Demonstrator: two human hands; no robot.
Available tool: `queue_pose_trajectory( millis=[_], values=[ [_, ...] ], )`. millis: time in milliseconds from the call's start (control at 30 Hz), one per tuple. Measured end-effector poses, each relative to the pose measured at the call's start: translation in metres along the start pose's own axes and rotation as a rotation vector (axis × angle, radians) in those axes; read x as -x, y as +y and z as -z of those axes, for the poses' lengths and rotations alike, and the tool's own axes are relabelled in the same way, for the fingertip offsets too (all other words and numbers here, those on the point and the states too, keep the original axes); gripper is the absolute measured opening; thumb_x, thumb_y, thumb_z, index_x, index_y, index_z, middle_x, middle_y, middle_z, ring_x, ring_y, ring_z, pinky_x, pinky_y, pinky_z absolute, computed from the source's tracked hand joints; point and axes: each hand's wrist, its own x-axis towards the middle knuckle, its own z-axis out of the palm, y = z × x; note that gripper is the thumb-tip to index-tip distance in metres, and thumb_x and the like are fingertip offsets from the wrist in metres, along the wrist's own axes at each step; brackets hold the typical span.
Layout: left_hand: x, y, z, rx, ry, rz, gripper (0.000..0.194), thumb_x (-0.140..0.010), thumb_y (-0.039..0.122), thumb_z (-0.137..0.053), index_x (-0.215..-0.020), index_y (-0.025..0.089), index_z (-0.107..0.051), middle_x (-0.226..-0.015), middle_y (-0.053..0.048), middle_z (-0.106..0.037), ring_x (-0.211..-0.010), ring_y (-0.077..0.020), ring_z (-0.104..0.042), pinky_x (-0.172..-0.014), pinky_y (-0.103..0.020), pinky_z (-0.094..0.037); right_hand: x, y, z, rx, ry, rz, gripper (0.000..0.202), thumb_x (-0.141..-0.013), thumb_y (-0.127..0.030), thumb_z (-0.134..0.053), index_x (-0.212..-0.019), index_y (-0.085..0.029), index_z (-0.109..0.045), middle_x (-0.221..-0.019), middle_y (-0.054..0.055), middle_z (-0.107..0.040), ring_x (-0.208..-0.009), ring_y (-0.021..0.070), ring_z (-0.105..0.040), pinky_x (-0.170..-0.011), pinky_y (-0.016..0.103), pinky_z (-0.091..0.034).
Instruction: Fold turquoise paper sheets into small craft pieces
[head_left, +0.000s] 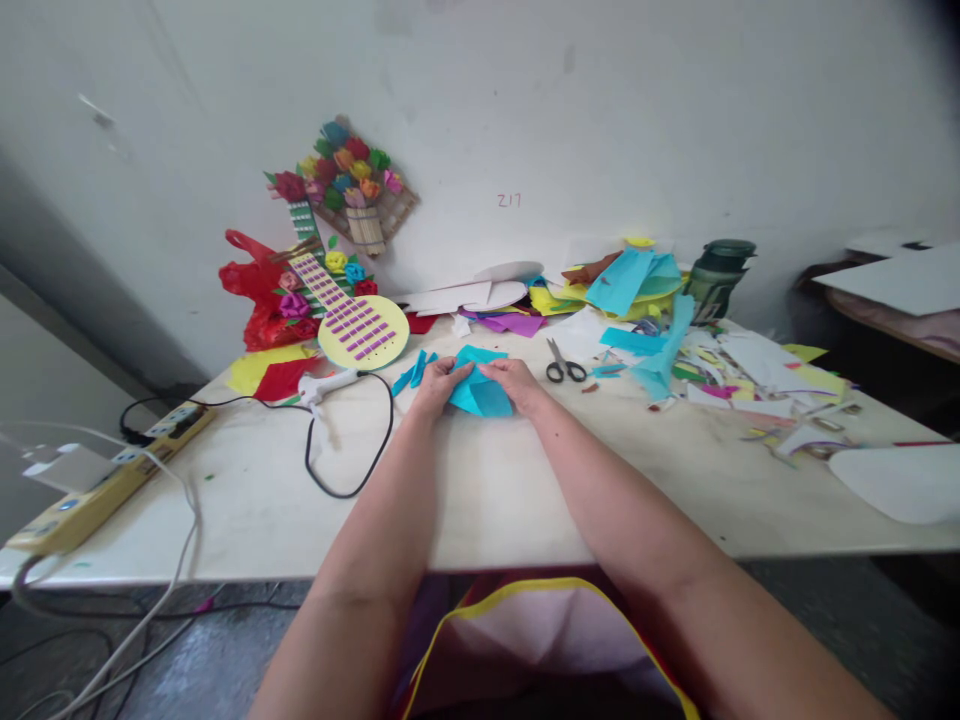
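Note:
Between my two hands is a piece of blue crepe paper (482,393), partly folded, just above the white table. My left hand (440,383) pinches its left side between thumb and fingers. On the opposite side, my right hand (516,382) grips the paper near its upper right edge. Narrow blue paper strips (414,370) lie just left of my left hand. A pair of dark-handled scissors (564,364) rests to the right of my right hand. The glue gun (324,386), white with a black cord, lies further left.
A yellow power strip (112,490) with cables runs along the left edge. Behind stand a yellow-and-purple paper guitar (365,333), a red plastic bag (259,290) and a flower craft (352,175). Paper scraps (750,365) and a dark green bottle (720,282) occupy the right.

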Motion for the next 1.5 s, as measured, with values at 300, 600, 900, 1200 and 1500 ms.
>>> queue_pose_trajectory(
  millis=[300,600,900,1200,1500],
  values=[
    [-0.0023,-0.0027,0.0005,0.018,-0.005,-0.010,0.038,-0.058,0.043,-0.076,-0.059,0.015,-0.050,-0.049,0.007,-0.042,-0.042,-0.0045,-0.036,-0.041,-0.020,-0.027,-0.0001,-0.0018,-0.0017,0.070,0.039,0.064,0.030,-0.057,-0.044,-0.066,-0.054,-0.017,-0.053,-0.049,-0.006,-0.039,-0.053,0.0093,-0.033,-0.054,0.026,-0.027],
    [-0.0030,-0.0051,0.0007,0.015,-0.002,-0.013,0.038,-0.060,0.045,-0.075,-0.060,0.016,-0.049,-0.050,0.007,-0.040,-0.043,-0.0048,-0.034,-0.042,-0.020,-0.026,0.0021,-0.0042,-0.0016,0.060,0.007,0.038,0.027,-0.057,-0.042,-0.066,-0.056,-0.017,-0.056,-0.049,-0.006,-0.041,-0.052,0.0091,-0.033,-0.054,0.026,-0.026],
    [-0.0038,-0.0043,-0.0001,-0.025,0.042,-0.028,0.034,-0.060,0.044,-0.074,-0.063,0.016,-0.054,-0.053,0.006,-0.041,-0.048,-0.0061,-0.035,-0.045,-0.021,-0.027,0.0003,-0.0019,-0.0016,0.082,0.013,0.050,0.031,-0.058,-0.046,-0.065,-0.055,-0.017,-0.054,-0.049,-0.006,-0.039,-0.053,0.0096,-0.033,-0.054,0.026,-0.026],
    [-0.0056,-0.0064,0.0006,-0.089,0.068,-0.098,0.032,-0.065,0.044,-0.070,-0.059,0.016,-0.055,-0.054,0.005,-0.042,-0.052,-0.0078,-0.036,-0.048,-0.022,-0.027,0.0039,-0.0062,-0.0023,0.089,0.022,0.065,0.029,-0.057,-0.043,-0.065,-0.055,-0.016,-0.055,-0.048,-0.007,-0.039,-0.051,0.0077,-0.030,-0.052,0.025,-0.024],
    [-0.0064,-0.0080,-0.0002,-0.119,0.045,-0.086,0.032,-0.066,0.046,-0.068,-0.063,0.016,-0.056,-0.052,0.005,-0.042,-0.048,-0.0076,-0.035,-0.045,-0.021,-0.026,0.0015,-0.0032,-0.0025,0.100,0.035,0.070,0.030,-0.058,-0.044,-0.064,-0.055,-0.017,-0.053,-0.048,-0.006,-0.038,-0.052,0.0086,-0.030,-0.053,0.026,-0.024]
  ],
)
